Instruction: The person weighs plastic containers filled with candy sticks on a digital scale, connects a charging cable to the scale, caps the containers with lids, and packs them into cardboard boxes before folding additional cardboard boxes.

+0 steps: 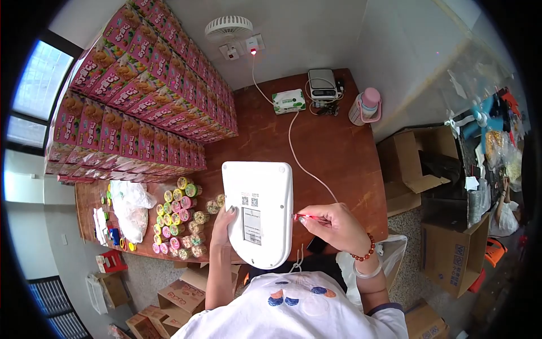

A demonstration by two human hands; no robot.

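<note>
A flat white device (258,186), which looks like a kitchen scale seen from its underside, is tilted up in front of my body. Two printed codes and a grey label panel face me. My left hand (223,227) grips its left edge, thumb on the face. At the opposite edge, my right hand (334,225) pinches a red cable plug (305,217), its tip right at the device's side. From that hand a white charging cable (305,166) runs back across the brown table (333,141) towards a tissue pack (289,101).
Pink boxes (124,135) are stacked high at the left. Small colourful jars (183,217) stand before them, beside a clear plastic bag (130,209). A pink-lidded bottle (365,106) and a grey device (323,85) sit at the back. Cardboard boxes (451,248) flank the table's right.
</note>
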